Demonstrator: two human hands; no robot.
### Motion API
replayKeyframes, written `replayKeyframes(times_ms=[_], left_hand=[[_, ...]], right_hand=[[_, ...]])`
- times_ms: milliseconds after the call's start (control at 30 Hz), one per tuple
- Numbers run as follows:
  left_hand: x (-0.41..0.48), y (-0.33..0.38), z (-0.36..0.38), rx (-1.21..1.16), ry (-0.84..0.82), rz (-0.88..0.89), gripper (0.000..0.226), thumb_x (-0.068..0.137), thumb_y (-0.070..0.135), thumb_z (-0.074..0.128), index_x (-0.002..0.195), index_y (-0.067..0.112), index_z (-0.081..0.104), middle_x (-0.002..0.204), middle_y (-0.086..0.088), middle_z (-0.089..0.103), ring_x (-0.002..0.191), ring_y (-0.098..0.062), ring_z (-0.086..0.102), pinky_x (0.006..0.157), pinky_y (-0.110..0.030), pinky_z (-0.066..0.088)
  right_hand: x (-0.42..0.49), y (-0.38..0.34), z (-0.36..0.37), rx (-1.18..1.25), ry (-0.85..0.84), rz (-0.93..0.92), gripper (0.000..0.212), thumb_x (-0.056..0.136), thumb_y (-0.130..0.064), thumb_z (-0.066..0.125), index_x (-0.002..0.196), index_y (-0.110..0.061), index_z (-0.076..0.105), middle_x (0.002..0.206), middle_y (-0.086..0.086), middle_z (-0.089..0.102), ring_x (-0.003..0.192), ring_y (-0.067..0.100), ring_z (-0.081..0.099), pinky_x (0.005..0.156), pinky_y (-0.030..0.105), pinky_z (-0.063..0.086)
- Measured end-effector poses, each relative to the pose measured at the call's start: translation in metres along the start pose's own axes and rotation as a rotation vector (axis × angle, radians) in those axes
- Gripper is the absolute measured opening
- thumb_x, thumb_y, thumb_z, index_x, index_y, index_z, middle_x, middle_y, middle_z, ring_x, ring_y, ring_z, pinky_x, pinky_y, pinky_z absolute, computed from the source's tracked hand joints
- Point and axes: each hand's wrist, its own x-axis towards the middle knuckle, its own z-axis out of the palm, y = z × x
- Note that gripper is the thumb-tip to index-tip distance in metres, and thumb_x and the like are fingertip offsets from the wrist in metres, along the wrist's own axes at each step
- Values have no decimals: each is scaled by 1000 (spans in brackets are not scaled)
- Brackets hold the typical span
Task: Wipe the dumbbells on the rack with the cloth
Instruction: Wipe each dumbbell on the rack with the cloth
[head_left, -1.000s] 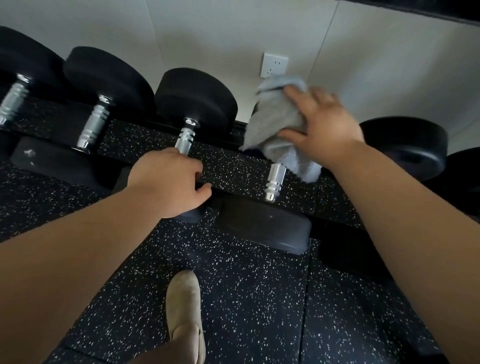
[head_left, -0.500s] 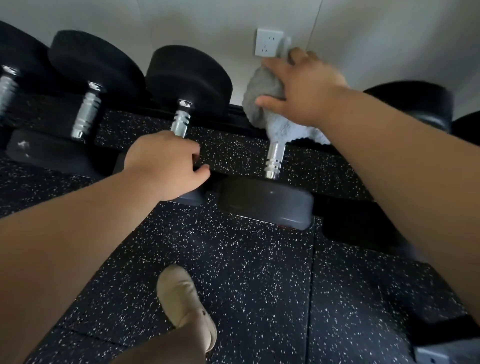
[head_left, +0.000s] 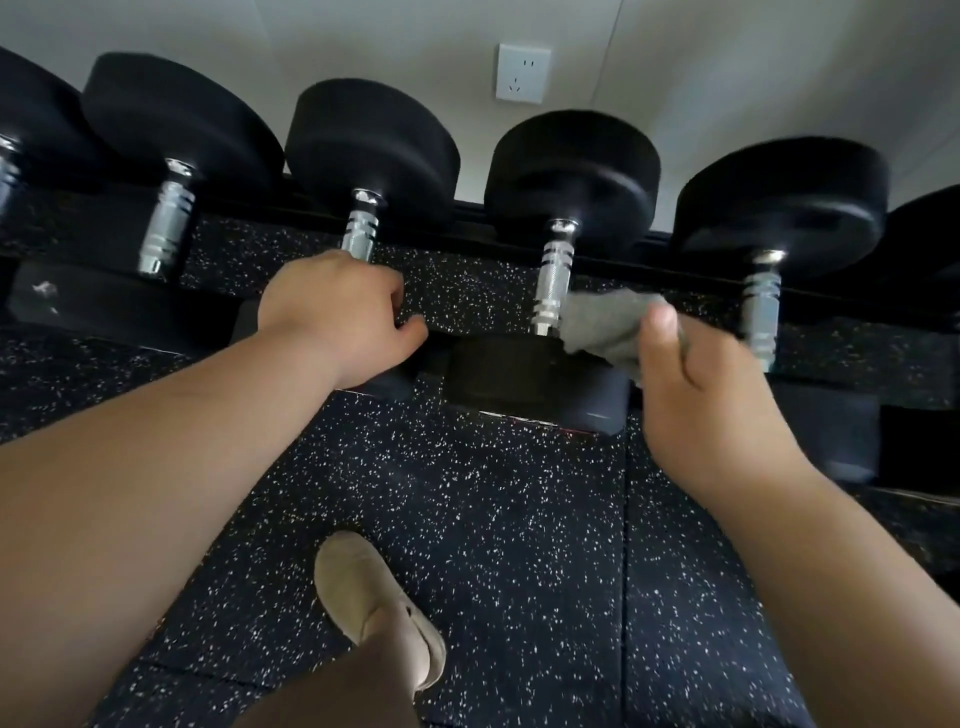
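A row of dumbbells (head_left: 558, 249) lies on the rack (head_left: 467, 283), with the far heads close to the wall (head_left: 363, 36) and the near heads hanging over the front edge of the rack, above the floor (head_left: 493, 519). Between neighbouring chrome handles there is a strip of speckled rack surface, wide enough for a hand. The far heads stand just beside each other with only narrow gaps. A socket (head_left: 522, 73) sits on the wall above the fourth far head.

The left hand (head_left: 332, 317) is clenched around the lower part of the third handle (head_left: 361, 228), at the rack's front edge; the thumb points toward the fourth dumbbell. The near head of this dumbbell is mostly hidden under the hand and wrist.

The right hand (head_left: 696, 384) grasps the cloth (head_left: 608, 325), with the thumb pressed on top of it and the fingers curled below. The cloth sticks out to the left of the hand and reaches the lower end of the fourth handle (head_left: 556, 275), just above that dumbbell's near head (head_left: 530, 379). Whether the cloth touches the handle or only lies beside it, I cannot tell, because the cloth is a little blurred. The hand itself is in the gap between the fourth and the fifth handle (head_left: 761, 306), in front of the rack edge.

On the floor below, between the two forearms, one beige shoe (head_left: 374, 597) stands a short way back from the rack.
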Motion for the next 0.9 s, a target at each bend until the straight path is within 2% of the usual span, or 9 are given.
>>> replayKeyframes(times_ms=[167, 233, 267, 333, 367, 433, 600, 733, 900], left_hand=[[1, -1, 0, -1, -2, 26, 45, 88, 73, 46, 96, 36, 70, 98, -1, 66, 96, -26, 63, 72, -35, 40], [1, 0, -1, -7, -8, 27, 44, 88, 72, 47, 94, 35, 70, 97, -3, 65, 94, -27, 62, 71, -35, 40], [0, 0, -1, -11, -6, 22, 44, 88, 72, 49, 94, 34, 70, 97, -3, 65, 93, -28, 62, 71, -35, 40], [0, 1, -1, -8, 5, 16, 44, 87, 73, 50, 94, 34, 70, 96, -4, 64, 90, -28, 62, 70, -35, 40], [0, 1, 0, -4, 6, 18, 45, 86, 73, 50, 93, 34, 70, 95, -4, 64, 89, -29, 62, 70, -35, 41], [1, 0, 0, 3, -2, 26, 46, 86, 73, 50, 95, 33, 71, 96, -5, 65, 90, -31, 63, 70, -35, 42], [1, 2, -5, 1, -35, 40, 47, 87, 73, 50, 95, 31, 69, 93, -6, 65, 87, -33, 64, 70, -36, 43], [0, 1, -5, 18, -13, 49, 46, 89, 72, 48, 92, 30, 68, 90, -4, 65, 84, -29, 61, 67, -35, 40], [-1, 1, -3, -21, -7, 37, 44, 89, 72, 50, 91, 33, 69, 87, 0, 62, 81, -26, 59, 66, -34, 39]], right_hand=[[-45, -4, -27, -53, 152, -30, 59, 109, -50, 27, 69, -24, 62, 61, -9, 64, 59, 10, 62, 56, 32, 49], [-40, -6, -20, -4, 59, -53, 59, 109, -52, 25, 78, -28, 69, 76, -14, 72, 72, 4, 67, 68, 27, 53], [-37, -6, -9, 7, -20, -69, 58, 109, -55, 23, 102, -29, 74, 98, -12, 76, 93, 6, 69, 84, 28, 55], [-31, -6, 23, -102, -183, -114, 67, 107, -60, 17, 157, -23, 42, 155, 4, 49, 146, 24, 41, 118, 44, 36], [-29, -9, 39, -204, -203, -138, 71, 106, -62, 13, 164, -22, 24, 166, 8, 30, 157, 29, 19, 126, 52, 21], [-25, -24, 63, -379, -148, -232, 78, 103, -63, 12, 165, -17, 19, 167, 16, 25, 159, 36, 4, 127, 58, 6], [-18, -68, 95, -593, -219, -424, 95, 95, -75, 2, 162, -15, 32, 162, 13, 40, 159, 31, 14, 128, 54, 1], [-23, -47, 91, -519, -50, -330, 65, 103, -59, 37, 152, -19, 51, 156, 7, 47, 155, 31, 24, 128, 56, 12], [-41, 8, 62, -358, 19, -94, 77, 99, -62, 43, 163, -23, 25, 154, 7, 41, 146, 27, 34, 121, 48, 34]])
